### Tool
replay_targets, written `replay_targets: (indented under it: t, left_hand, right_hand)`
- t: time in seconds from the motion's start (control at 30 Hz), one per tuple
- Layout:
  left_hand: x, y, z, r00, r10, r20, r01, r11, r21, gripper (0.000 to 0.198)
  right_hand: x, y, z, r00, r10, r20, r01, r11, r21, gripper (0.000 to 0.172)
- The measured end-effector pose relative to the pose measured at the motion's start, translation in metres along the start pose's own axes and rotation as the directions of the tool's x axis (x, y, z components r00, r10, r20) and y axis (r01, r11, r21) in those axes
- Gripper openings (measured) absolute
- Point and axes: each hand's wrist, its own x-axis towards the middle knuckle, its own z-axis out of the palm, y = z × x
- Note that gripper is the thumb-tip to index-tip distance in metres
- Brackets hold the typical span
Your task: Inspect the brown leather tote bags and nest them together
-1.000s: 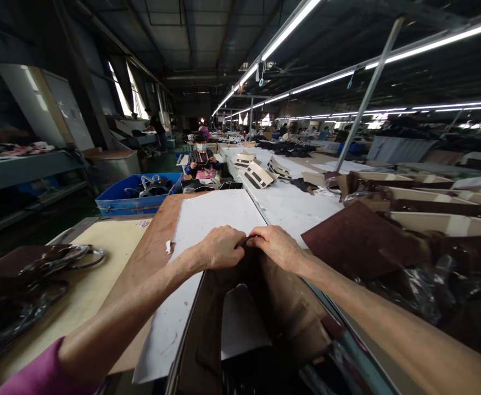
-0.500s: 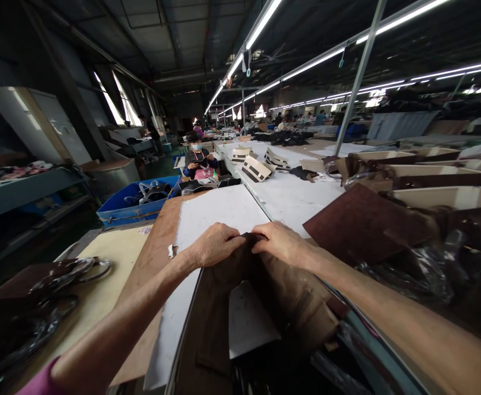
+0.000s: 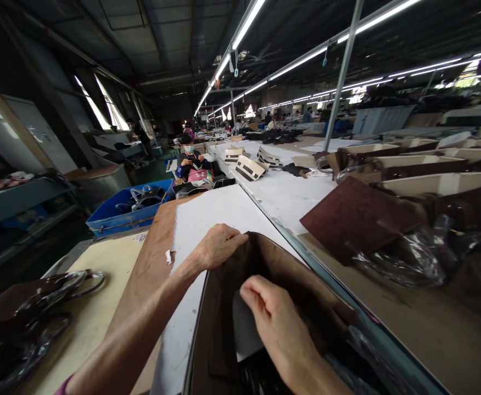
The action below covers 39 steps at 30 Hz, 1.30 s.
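A dark brown bag (image 3: 219, 307) stands open in front of me on the table, its brown inner side showing. My left hand (image 3: 221, 246) is closed on the bag's far rim, thumb and fingers pinching the edge. Inside the opening, my right hand (image 3: 279, 321) has its fingers closed at the top edge of a pale sheet (image 3: 246, 329), which stands in the bag. The right hand covers part of the sheet and the bag's interior. Clear plastic wrap (image 3: 358, 356) lies at the bag's right side, and something black sits low inside.
Brown bags with plastic-wrapped handles (image 3: 421, 263) crowd the right table; another brown bag (image 3: 22, 302) lies at left. A blue bin (image 3: 131, 216) stands beyond the board (image 3: 141, 280). A masked co-worker (image 3: 193, 164) sits ahead, near cream pieces with dark strips (image 3: 251, 169).
My right hand has left the far rim and come down into the opening, to the top of the pale sheet. My left hand stays on the rim. The view has shifted slightly right.
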Motion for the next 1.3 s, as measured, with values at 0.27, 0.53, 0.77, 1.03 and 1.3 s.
replay_targets:
  t: [0.27, 0.53, 0.77, 1.03, 1.3]
  left_hand:
    - [0.002, -0.004, -0.001, 0.997, -0.002, 0.072, 0.007, 0.997, -0.072, 0.036]
    - [0.008, -0.005, 0.002, 0.996, -0.033, 0.085, 0.042, 0.994, -0.102, 0.036]
    - [0.008, -0.007, 0.006, 0.997, -0.049, 0.060, 0.055, 0.994, -0.097, 0.036]
    - [0.007, -0.005, 0.005, 0.996, -0.029, 0.082, 0.038, 0.992, -0.118, 0.034]
    - [0.007, -0.011, 0.007, 0.996, -0.016, 0.093, 0.026, 0.993, -0.112, 0.035]
  right_hand:
    - [0.067, 0.045, -0.002, 0.985, 0.120, -0.122, -0.040, 0.853, 0.521, 0.024]
    - [0.072, 0.043, 0.002, 0.979, 0.199, -0.054, -0.136, 0.819, 0.557, 0.036]
    - [0.075, 0.031, 0.006, 0.966, 0.242, -0.095, -0.169, 0.863, 0.476, 0.033]
    - [0.074, 0.037, 0.008, 0.982, 0.186, -0.030, -0.139, 0.824, 0.550, 0.027]
    - [0.071, 0.033, 0.001, 0.985, 0.169, 0.038, -0.158, 0.795, 0.586, 0.023]
